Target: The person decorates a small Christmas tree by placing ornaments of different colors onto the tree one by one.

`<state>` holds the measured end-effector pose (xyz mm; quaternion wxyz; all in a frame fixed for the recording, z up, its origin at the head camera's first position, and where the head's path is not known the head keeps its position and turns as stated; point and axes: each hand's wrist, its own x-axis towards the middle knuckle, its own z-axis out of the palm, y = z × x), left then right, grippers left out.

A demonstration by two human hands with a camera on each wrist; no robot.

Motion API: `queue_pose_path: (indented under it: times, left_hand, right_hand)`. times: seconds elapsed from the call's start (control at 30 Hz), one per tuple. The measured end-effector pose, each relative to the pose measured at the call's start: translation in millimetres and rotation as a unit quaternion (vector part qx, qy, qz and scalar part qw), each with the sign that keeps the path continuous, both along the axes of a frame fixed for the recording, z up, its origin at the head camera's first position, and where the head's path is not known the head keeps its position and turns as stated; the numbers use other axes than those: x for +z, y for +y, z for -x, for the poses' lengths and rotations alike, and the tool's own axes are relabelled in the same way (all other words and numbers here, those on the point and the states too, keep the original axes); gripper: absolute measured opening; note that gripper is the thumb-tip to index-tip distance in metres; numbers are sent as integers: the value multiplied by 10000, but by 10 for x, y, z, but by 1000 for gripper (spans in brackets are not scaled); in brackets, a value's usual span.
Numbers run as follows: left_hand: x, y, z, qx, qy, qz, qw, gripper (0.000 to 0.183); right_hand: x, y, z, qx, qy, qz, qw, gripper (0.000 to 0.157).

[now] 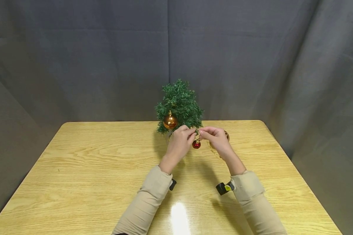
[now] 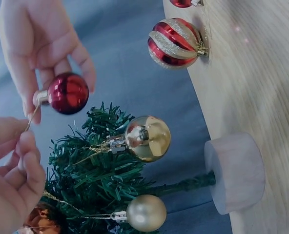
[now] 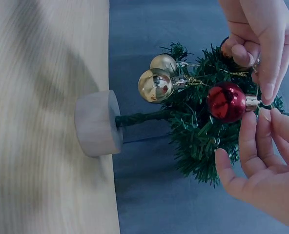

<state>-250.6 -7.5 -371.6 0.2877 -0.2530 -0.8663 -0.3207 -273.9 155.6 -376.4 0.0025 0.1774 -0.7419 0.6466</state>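
A small shiny red bauble (image 1: 196, 144) hangs by its gold string between my two hands, in front of a small artificial Christmas tree (image 1: 180, 102). My left hand (image 1: 179, 141) pinches the string (image 2: 33, 117) with thumb and fingertips. Close to the bauble's cap, the fingertips of my right hand (image 1: 219, 141) also pinch the string. A copper-orange bauble (image 1: 170, 121) hangs on the tree's left side. The left wrist view shows a shiny gold bauble (image 2: 148, 138) and a matte gold one (image 2: 146, 213) hanging low on the branches.
The tree stands on a round wooden base (image 3: 98, 123) on the wooden table (image 1: 100, 169). A red-and-silver striped bauble (image 2: 175, 44) lies on the table, with part of another red bauble (image 2: 181, 2) nearby. Grey curtains (image 1: 111, 65) enclose the back and sides.
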Motion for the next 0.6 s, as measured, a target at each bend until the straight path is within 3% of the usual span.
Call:
queue_pose_path:
  times: [0.3, 0.47, 0.6]
  left_hand:
    - [-37, 24, 46, 649, 295, -267, 9971, 25]
    - [-64, 43, 95, 951, 314, -8, 9950, 27]
    - [-85, 60, 129, 1174, 292, 308, 9922, 28]
  right_hand:
    - [53, -224, 121, -469, 998, -393, 9931, 21]
    - [48, -311, 195, -1046, 1705, -733, 9771, 17]
    - [49, -354, 222, -1219, 1957, -981, 9681, 16]
